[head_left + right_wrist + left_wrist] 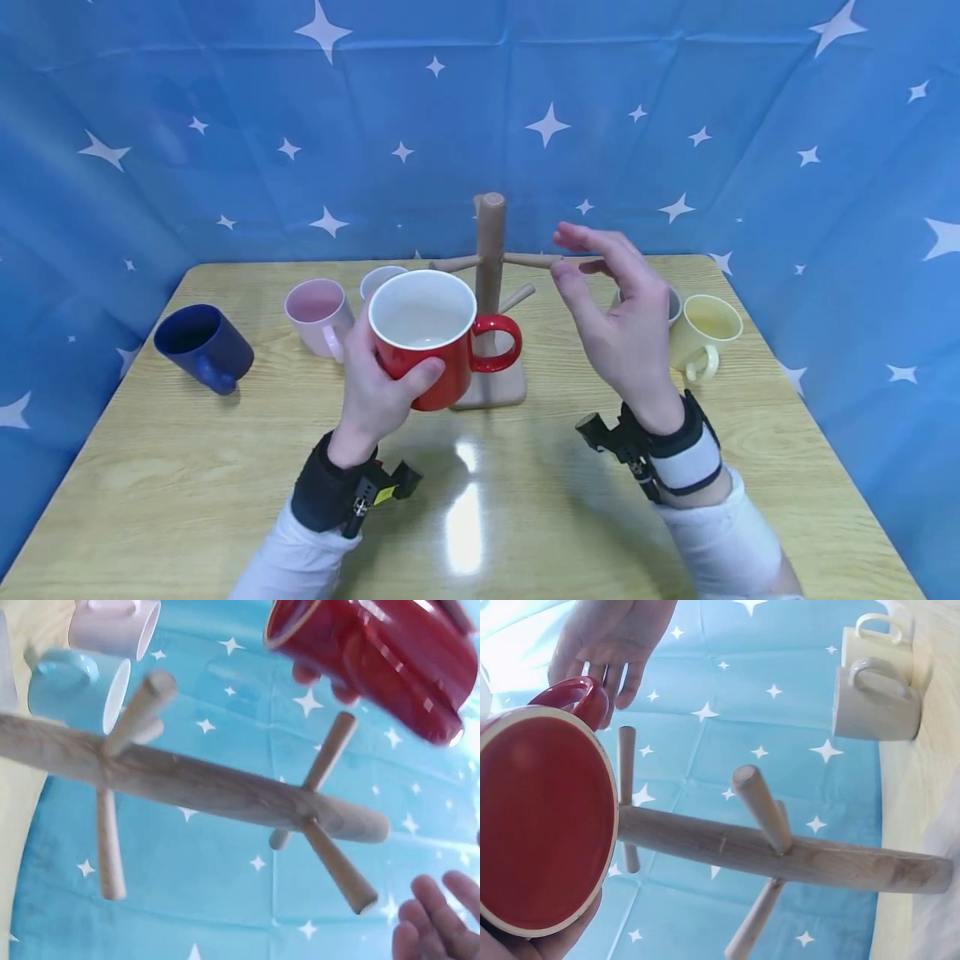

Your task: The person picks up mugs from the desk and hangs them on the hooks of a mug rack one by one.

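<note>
My left hand (378, 392) grips a red mug (450, 375) with a white inside, its thumb across the front and its handle pointing right. The mug is held up in front of a wooden mug tree (491, 229), hiding part of its post and base. Seen from the left wrist, the mug's round red underside (544, 825) faces the camera. My right hand (618, 317) is raised to the right of the tree, fingers loosely bent and holding nothing. Its fingertips overlap the end of the tree's right peg (532, 260) in the head view.
Left of the tree stand a navy mug (202, 346), a pink mug (318, 317) and a light blue mug (79, 690). On the right, a yellow mug (705, 333) stands beside a grey mug (877, 705). A starry blue curtain (450, 108) hangs behind the wooden table (225, 467).
</note>
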Motion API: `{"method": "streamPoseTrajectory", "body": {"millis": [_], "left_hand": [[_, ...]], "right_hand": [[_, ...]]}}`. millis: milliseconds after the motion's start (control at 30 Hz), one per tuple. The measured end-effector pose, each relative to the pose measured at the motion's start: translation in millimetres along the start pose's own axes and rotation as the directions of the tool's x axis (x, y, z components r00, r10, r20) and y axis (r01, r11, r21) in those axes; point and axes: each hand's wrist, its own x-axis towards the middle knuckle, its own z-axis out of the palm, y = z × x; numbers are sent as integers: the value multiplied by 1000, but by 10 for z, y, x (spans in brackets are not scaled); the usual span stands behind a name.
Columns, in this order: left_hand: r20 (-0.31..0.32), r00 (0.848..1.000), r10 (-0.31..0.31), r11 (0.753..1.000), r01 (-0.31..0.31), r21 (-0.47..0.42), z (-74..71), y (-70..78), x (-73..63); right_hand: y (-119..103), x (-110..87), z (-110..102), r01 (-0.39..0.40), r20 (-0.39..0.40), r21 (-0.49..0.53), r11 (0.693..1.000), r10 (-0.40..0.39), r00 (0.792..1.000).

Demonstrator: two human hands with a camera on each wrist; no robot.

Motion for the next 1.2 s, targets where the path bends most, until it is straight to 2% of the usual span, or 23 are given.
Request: {"method": "streamPoseTrajectory", "body": {"millis": [67, 167, 367, 667, 833, 1000, 1200], "left_hand": [[-6, 1000, 9, 1000, -9, -6, -12, 11, 16], [-14, 1000, 20, 1000, -20, -13, -35, 19, 32], [-43, 999, 21, 1000, -22, -15, -103, 16, 44], [-126, 992, -27, 998, 20, -56, -261, 20, 24], [-173, 983, -65, 996, 54, -67, -304, 42, 33], [-187, 976, -112, 991, 97, -88, -281, 39, 53], [-217, 957, -194, 978, 172, -116, -273, 64, 68]], "right_hand": [[-9, 101, 8, 14, 17, -33, 999, -14, 1000], [-15, 228, 51, 15, 86, -68, 998, -9, 996], [16, 427, 173, -30, 231, -131, 991, 60, 971], [64, 546, 327, -96, 304, -89, 991, 119, 945], [80, 554, 384, -111, 310, -86, 990, 132, 941], [97, 549, 375, -116, 290, -94, 989, 139, 947], [117, 531, 409, -76, 251, -95, 993, 98, 963]]}}
